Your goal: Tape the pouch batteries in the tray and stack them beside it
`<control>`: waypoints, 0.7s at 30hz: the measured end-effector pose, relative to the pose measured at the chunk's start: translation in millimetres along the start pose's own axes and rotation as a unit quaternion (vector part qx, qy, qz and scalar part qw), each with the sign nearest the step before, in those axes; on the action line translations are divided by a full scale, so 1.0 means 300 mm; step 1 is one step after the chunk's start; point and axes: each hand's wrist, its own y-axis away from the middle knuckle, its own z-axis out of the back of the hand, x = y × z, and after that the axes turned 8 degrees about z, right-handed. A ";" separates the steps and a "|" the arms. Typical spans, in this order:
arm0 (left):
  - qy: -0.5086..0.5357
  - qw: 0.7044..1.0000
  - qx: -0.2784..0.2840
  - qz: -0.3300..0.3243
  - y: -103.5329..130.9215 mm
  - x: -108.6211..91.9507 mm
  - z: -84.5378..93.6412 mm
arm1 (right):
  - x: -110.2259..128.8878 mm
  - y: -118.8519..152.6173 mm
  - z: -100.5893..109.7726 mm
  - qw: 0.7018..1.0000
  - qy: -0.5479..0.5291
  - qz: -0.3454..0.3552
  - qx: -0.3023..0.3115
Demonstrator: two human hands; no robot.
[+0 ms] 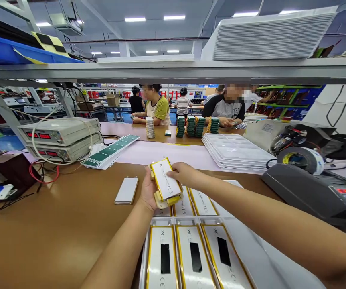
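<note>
My left hand [148, 189] is closed around a cream-coloured block [160, 202] that lies under a white pouch battery [166, 178] with yellow edges. With thumb on top and fingers hidden behind, my right hand [182, 173] grips the same battery at its upper right side. The battery is tilted, its printed face towards me. Below my hands is a white tray [144, 257] of similar batteries in two rows. In the front row, each battery [190, 257] bears a black strip. To the left, a small stack of white cells [126, 190] lies on the brown table.
Stacked meters [58, 136] with cables stand at the left, near green-and-white sheets [112, 150]. White trays [235, 150] and a tape dispenser [308, 188] are at the right. A shelf [173, 72] crosses overhead. Two co-workers sit opposite, behind piles of green-edged parts [191, 126].
</note>
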 end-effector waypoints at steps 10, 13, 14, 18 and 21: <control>-0.026 0.997 0.037 -0.064 0.032 -0.048 -0.010 | -0.103 0.248 0.107 0.963 0.267 -0.026 -0.021; -0.032 0.994 0.019 -0.100 0.043 -0.071 -0.002 | -0.224 0.320 0.095 0.972 0.230 -0.048 -0.007; -0.035 0.994 0.005 -0.106 0.046 -0.079 0.003 | -0.262 0.341 0.088 0.976 0.212 -0.053 -0.001; -0.063 0.987 -0.068 -0.129 0.059 -0.117 0.022 | -0.372 0.396 0.058 0.986 0.154 -0.067 0.011; -0.099 0.972 -0.127 -0.171 0.070 -0.151 0.032 | -0.407 0.407 0.045 0.987 0.143 -0.075 0.006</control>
